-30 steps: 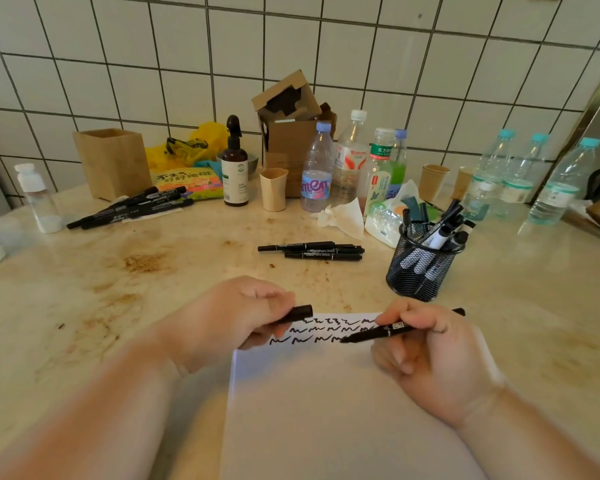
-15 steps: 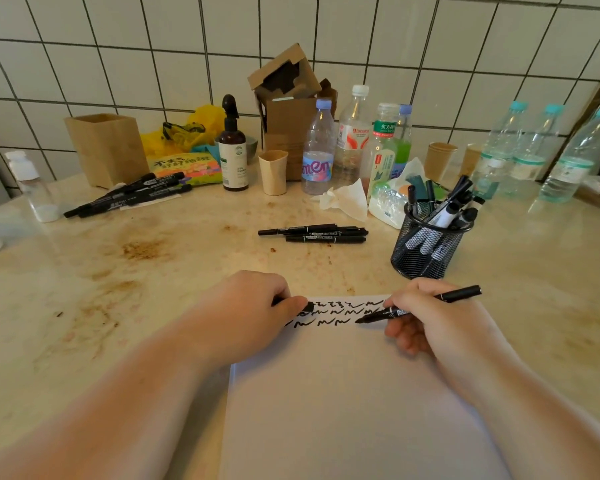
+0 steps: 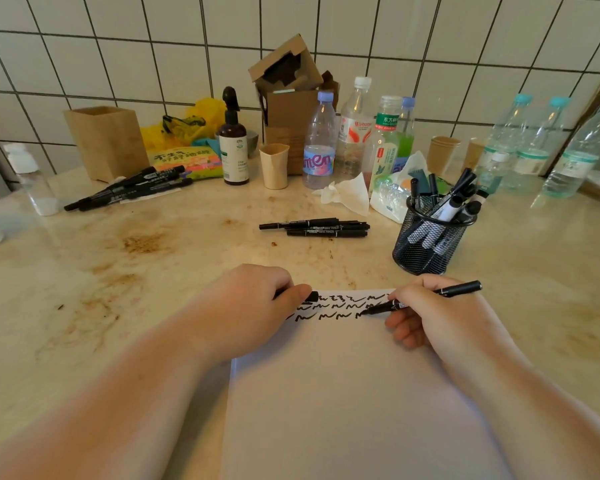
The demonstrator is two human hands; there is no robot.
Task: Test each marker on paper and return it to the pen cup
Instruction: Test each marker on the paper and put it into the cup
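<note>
A white sheet of paper (image 3: 354, 393) lies in front of me with three rows of black squiggles along its top edge. My right hand (image 3: 437, 317) grips a black marker (image 3: 426, 297), whose tip touches the paper at the right end of the lowest row. My left hand (image 3: 253, 303) rests on the paper's top left corner, closed on the marker's black cap (image 3: 310, 297). The black mesh pen cup (image 3: 430, 233) stands just beyond my right hand, holding several markers. A few loose black markers (image 3: 317, 227) lie in the middle of the counter; more markers (image 3: 129, 190) lie at the far left.
Water bottles (image 3: 321, 143) and more bottles (image 3: 530, 147) line the tiled wall. A brown spray bottle (image 3: 234, 147), paper cup (image 3: 274, 166), wooden box (image 3: 108, 140), cardboard box (image 3: 288, 95) and crumpled tissue (image 3: 347, 195) stand behind. The counter (image 3: 153, 258) is stained.
My right hand lowered the marker tip onto the paper and added a squiggle on the lowest row. My left hand settled on the paper's corner with the cap.
</note>
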